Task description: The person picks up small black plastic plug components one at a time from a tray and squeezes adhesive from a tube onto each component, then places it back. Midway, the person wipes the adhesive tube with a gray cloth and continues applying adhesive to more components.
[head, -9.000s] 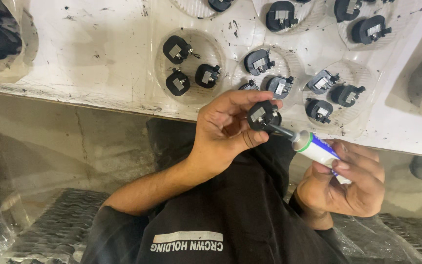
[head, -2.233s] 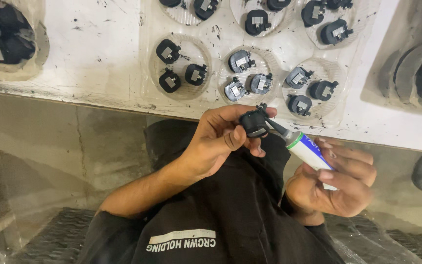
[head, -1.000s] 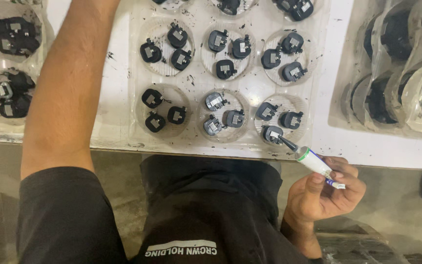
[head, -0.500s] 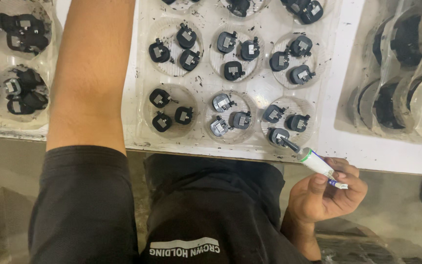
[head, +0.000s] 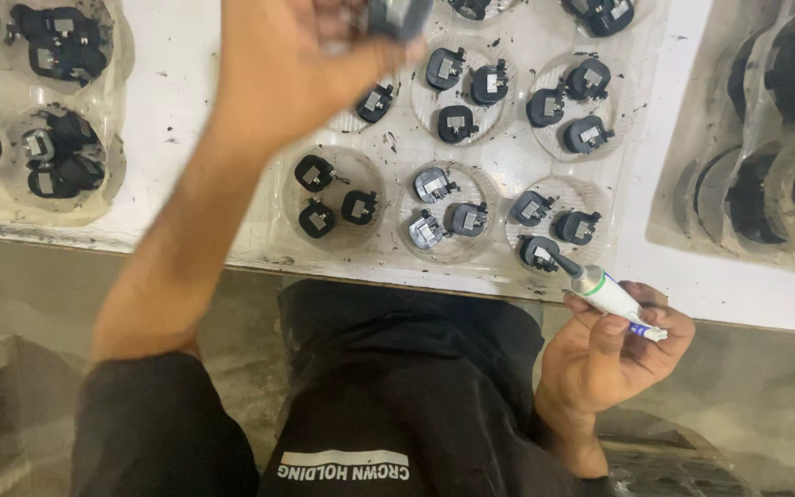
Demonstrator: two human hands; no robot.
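Left grip (head: 296,64) pinching one black part (head: 397,14) above the clear tray (head: 508,170), right grip (head: 614,350) closed on glue tube (head: 611,296); best keep nozzle steady.

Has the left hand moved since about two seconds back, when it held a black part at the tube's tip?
Yes. The left hand has gone up and away from the tube, out over the clear tray on the white table, gripping a dark part.

The left hand (head: 301,64) reaches forward on an outstretched bare forearm, fingers curled shut (blurred at the tips), while the right hand (head: 609,354) stays low near the torso, palm up, thumb and fingers pinched together.
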